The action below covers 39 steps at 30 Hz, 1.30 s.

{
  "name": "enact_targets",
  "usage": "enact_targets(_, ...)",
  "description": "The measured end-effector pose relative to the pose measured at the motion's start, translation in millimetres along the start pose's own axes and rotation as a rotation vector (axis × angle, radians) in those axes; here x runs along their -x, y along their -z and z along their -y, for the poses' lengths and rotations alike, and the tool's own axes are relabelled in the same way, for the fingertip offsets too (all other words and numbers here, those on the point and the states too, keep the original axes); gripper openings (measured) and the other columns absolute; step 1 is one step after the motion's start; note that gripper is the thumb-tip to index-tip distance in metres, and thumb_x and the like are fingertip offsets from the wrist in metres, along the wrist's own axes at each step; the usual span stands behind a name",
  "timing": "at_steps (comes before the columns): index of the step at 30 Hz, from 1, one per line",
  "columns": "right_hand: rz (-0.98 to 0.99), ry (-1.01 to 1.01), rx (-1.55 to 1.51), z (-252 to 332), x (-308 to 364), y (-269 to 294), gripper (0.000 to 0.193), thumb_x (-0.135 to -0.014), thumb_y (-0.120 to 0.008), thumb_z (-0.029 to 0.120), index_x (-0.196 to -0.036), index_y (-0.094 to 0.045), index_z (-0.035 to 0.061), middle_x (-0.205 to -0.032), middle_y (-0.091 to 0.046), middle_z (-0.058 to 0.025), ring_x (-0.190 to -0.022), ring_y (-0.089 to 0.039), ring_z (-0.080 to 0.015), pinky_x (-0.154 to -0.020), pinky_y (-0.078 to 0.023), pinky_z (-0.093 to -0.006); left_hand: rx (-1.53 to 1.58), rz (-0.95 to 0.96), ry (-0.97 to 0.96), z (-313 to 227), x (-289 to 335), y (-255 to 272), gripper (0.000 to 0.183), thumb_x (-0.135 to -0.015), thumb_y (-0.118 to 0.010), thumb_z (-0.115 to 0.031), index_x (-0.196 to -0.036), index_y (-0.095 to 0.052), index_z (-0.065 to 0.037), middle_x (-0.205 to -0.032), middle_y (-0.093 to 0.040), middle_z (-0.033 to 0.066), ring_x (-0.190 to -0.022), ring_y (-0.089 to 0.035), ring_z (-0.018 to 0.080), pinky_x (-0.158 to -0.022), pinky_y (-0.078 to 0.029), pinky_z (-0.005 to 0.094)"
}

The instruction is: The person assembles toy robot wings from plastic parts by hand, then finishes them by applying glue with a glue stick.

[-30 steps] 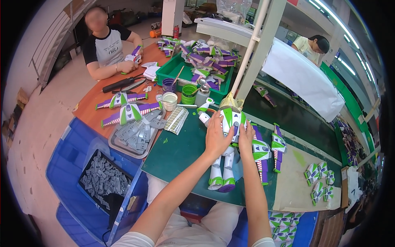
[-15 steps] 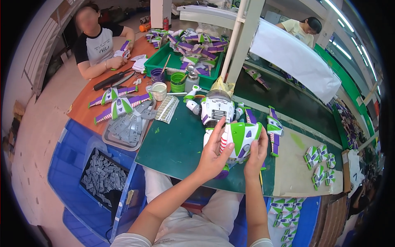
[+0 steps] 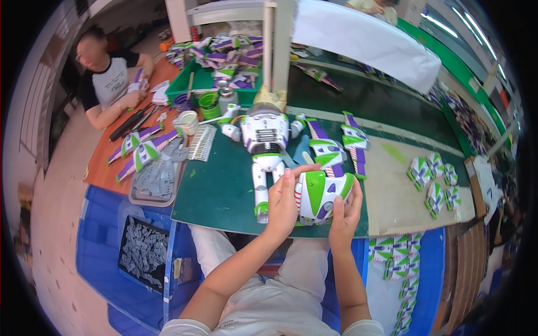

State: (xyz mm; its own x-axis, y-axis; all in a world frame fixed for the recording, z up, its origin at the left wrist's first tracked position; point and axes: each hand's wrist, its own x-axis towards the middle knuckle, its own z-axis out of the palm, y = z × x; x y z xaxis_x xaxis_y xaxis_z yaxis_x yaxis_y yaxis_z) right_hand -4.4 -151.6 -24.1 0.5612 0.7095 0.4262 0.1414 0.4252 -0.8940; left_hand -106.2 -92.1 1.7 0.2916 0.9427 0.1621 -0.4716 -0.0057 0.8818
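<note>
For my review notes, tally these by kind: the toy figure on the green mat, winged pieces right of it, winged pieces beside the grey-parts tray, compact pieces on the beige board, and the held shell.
Toy figure: 1
Winged pieces, right group: 2
Winged pieces, tray side: 2
Compact pieces: 5
Held shell: 1
Total: 11

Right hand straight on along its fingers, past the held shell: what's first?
Probably the right one of the two wing packs just beyond the right hand. Hand height is unclear, so it may pass above.
</note>
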Motion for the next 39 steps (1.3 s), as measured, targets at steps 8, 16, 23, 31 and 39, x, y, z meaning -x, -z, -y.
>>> enact_targets(8,-0.186,-0.642,-0.454,-12.6,30.7,126.1,0.039,-0.090,-0.052,0.027,-0.122,-0.044,0.0058,-0.112,-0.055,-0.0062,-0.106,-0.052,-0.0161,-0.092,-0.040,-0.0304,-0.199,0.458,0.079,48.9,40.8,-38.8,0.047,-0.096,-0.036,-0.030,-0.131,-0.039,0.001,-0.132,-0.044,0.0142,-0.121,-0.042,0.0221,-0.099,-0.034,0.0341)
enact_targets(16,-1.204,-0.665,-0.367,-133.2,170.0,378.2,0.056,-0.087,-0.049,0.046,-0.126,-0.042,0.0067,-0.121,-0.053,-0.0111,-0.107,-0.053,-0.0298,-0.093,-0.039,-0.0499,-0.326,0.397,0.117,75.6,37.2,-26.8,0.043,-0.094,-0.042,-0.025,-0.130,-0.038,-0.002,-0.128,-0.047,0.0157,-0.121,-0.044,0.0241,-0.096,-0.038,0.0376)
enact_targets(23,-1.642,-0.846,-0.208,-221.3,197.5,415.1,0.072,-0.077,-0.065,0.045,-0.121,-0.037,-0.0039,-0.111,-0.056,-0.0167,-0.089,-0.061,-0.0291,-0.074,-0.051,-0.0440,-0.379,0.402,0.157,86.0,32.1,-22.7,0.038,-0.091,-0.046,-0.017,-0.126,-0.041,-0.003,-0.128,-0.047,0.0136,-0.121,-0.043,0.0230,-0.096,-0.038,0.0359)
enact_targets(31,-1.367,-0.887,-0.210,-236.4,220.1,444.7,0.053,-0.086,-0.046,0.050,-0.122,-0.050,0.0124,-0.119,-0.054,-0.0101,-0.108,-0.052,-0.0325,-0.087,-0.040,-0.0539,-0.072,0.252,0.586,95.7,4.4,-26.7,0.050,-0.086,-0.050,-0.013,-0.131,-0.030,-0.002,-0.135,-0.033,0.0140,-0.123,-0.038,0.0265,-0.097,-0.035,0.0400)
enact_targets(39,-1.332,-0.945,0.344,-174.4,183.0,405.8,0.068,-0.081,-0.058,0.039,-0.126,-0.038,-0.0093,-0.125,-0.046,-0.0212,-0.106,-0.053,-0.0316,-0.084,-0.048,-0.0412,0.004,0.149,0.668,97.5,-39.6,-44.0,0.057,-0.085,-0.050,-0.012,-0.134,-0.023,0.000,-0.132,-0.036,0.0156,-0.110,-0.050,0.0253,-0.084,-0.045,0.0377)
